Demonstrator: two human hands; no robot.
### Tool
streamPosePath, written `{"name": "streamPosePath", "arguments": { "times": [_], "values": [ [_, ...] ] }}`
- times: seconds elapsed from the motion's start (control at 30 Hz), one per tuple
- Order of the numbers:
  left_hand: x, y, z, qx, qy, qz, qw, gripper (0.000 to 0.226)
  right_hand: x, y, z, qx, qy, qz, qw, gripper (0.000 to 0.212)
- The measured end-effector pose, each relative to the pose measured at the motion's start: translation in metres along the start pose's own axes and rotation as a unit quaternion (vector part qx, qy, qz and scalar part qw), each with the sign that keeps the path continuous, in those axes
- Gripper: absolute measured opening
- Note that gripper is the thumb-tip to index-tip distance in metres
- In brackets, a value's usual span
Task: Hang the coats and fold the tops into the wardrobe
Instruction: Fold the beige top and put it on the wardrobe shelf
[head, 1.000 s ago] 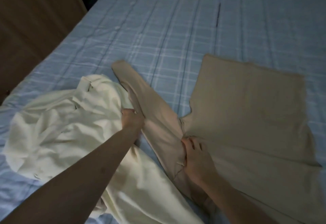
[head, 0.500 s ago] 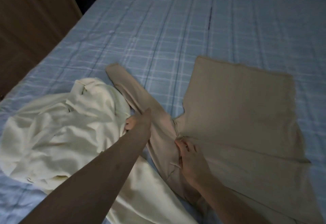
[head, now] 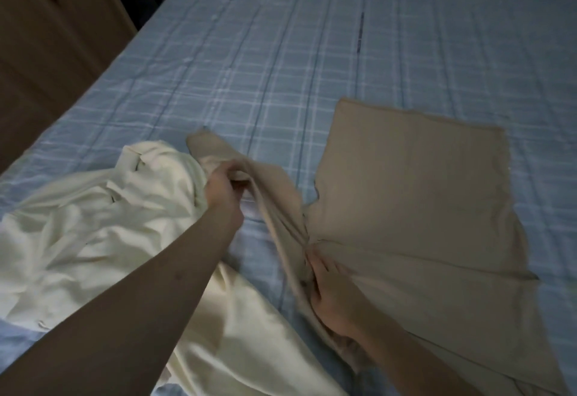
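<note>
Here the left hand [head: 222, 188] is curled round the sleeve [head: 249, 177] of the beige top [head: 412, 196], fingers and thumb pinching the cloth partway along it, so that the sleeve is lifted off the bed [head: 281, 52] at the grip and droops from there; its cuff end pokes out just beyond the knuckles, farther from the person. The right hand [head: 331, 289] lies nearer the person and to the right of the left one, the two well apart. It rests on the same top where the sleeve meets the body, its fingers fairly straight and pressed flat against the fabric, the fingertips at the bunched seam; how the thumb lies I cannot tell. Between the two hands the sleeve runs as a taut, creased band. To the right of the right hand and beyond it, the body of the beige top lies spread flat on the blue checked bedcover. Just to the left of the left hand, touching it, a cream garment [head: 93, 224] lies crumpled in a heap, part of it trailing under the left forearm toward the person.
</note>
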State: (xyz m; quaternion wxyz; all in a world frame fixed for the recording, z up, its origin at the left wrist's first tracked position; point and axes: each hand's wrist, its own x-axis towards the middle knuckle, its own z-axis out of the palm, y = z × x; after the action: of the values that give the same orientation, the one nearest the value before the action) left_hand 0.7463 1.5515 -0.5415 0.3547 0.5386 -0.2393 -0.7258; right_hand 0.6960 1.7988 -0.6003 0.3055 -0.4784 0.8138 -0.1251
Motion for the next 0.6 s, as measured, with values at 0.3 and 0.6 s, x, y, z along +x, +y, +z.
{"name": "streamPosePath", "arguments": {
  "times": [0.3, 0.6],
  "values": [
    [0.009, 0.020, -0.038, -0.019, -0.081, -0.080, 0.993, 0.038, -0.013, -0.011, -0.012, -0.096, -0.065, 0.018, 0.993, 0.085],
    [-0.036, 0.026, 0.014, 0.300, -0.035, 0.262, 0.917, 0.029, 0.000, -0.032, -0.050, 0.206, 0.074, 0.118, 0.969, 0.040]
  ]
}}
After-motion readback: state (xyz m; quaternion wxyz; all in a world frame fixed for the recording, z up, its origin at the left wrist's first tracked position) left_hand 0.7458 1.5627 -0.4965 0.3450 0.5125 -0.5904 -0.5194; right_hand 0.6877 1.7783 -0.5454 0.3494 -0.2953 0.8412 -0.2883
